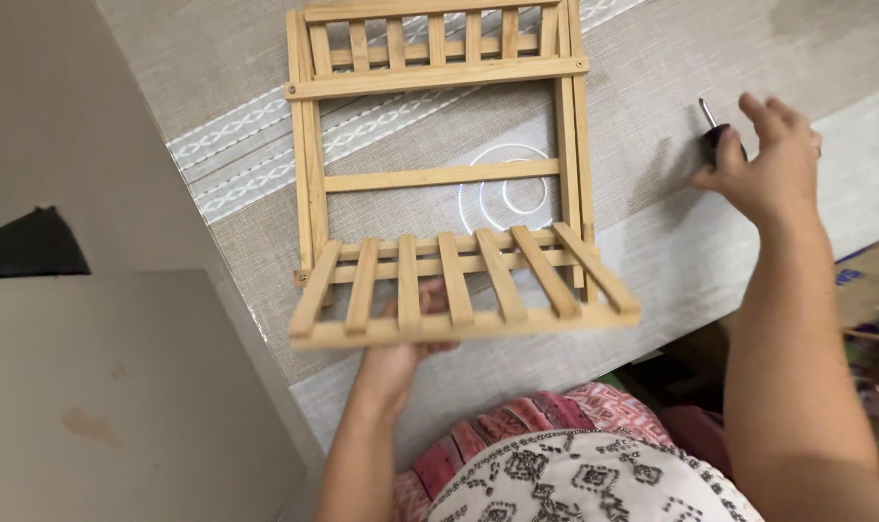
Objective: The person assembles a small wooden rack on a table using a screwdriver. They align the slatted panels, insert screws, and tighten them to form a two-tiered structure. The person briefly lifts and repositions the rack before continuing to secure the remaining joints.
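A folding rack of light wooden slats (439,174) lies on a table with a beige woven cover (701,48). Its near slatted shelf (459,290) is lifted off the table and tilted toward me. My left hand (401,353) reaches under that shelf and grips its front rail, fingers partly hidden by the slats. My right hand (768,159) is out to the right on the table, fingers closed around the dark handle of a screwdriver (715,135) whose metal tip points away from me.
The table's left edge runs diagonally beside a pale floor or panel (120,387). A light reflection ring shows on the cover under the rack. Cardboard and coloured items (870,290) lie past the table's right edge. My patterned clothing fills the bottom.
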